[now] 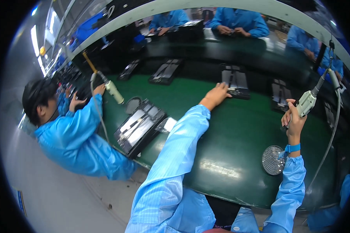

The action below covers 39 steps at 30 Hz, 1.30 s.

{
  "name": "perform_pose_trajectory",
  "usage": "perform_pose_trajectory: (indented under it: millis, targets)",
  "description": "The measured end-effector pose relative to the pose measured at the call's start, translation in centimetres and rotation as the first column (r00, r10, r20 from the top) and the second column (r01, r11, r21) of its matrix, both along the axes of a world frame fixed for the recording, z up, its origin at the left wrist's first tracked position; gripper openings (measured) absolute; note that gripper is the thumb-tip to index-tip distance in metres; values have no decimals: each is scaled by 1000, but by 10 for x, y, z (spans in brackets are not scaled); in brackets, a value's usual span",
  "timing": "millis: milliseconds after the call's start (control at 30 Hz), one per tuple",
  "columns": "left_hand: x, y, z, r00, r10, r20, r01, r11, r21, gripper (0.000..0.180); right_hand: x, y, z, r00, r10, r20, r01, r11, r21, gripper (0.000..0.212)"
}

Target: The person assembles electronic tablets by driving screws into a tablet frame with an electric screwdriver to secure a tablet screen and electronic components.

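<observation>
My left hand [217,95] reaches to the far side of the green bench and grips the near left corner of a flat black tray [243,92] with silvery-grey electronic parts in it. At the right, my right hand [294,120] is closed round a pale green electric screwdriver [307,103], which hangs from a cable above. The screwdriver's tip is hidden by the hand. Below that wrist, which wears a blue strap [291,148], a round dish [273,160] with a dotted, studded surface rests on the bench.
More black trays [166,71] line the dark far strip. At left, stacked trays [138,128] stand by a round dark dish [133,105]. A co-worker [77,132] in blue stands there beside another hanging screwdriver [113,91]. Several people sit opposite, beyond a pale overhead beam [144,18].
</observation>
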State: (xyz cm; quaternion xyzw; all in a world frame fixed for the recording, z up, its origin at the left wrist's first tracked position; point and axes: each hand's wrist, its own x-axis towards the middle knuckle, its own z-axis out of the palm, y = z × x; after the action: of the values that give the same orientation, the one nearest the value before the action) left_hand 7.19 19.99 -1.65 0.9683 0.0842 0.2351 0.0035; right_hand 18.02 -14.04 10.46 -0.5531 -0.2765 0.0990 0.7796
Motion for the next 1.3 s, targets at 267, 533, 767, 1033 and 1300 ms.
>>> perform_pose_trajectory:
  millis: [267, 533, 767, 1033, 1300]
  targets:
    - [16, -19, 24, 996, -42, 74, 23, 970, 240, 23, 39, -71, -9, 989, 11, -151, 19, 980, 199, 17]
    - [-67, -195, 21, 966, -180, 184, 217, 955, -202, 22, -35, -97, -22, 983, 186, 3, -186, 982, -31, 23]
    - [-81, -208, 12, 966, -169, 197, 216, 944, -249, 17, -58, -122, -59, 920, 374, -120, -358, 924, 135, 11]
    - [-80, -201, 4, 973, -157, 168, 196, 948, -251, 18, -53, -124, -63, 940, 328, -98, -318, 943, 100, 12]
    - [-80, -201, 2, 974, -147, 170, 196, 926, -322, 19, -48, -125, -70, 930, 361, -69, -354, 930, 104, 12]
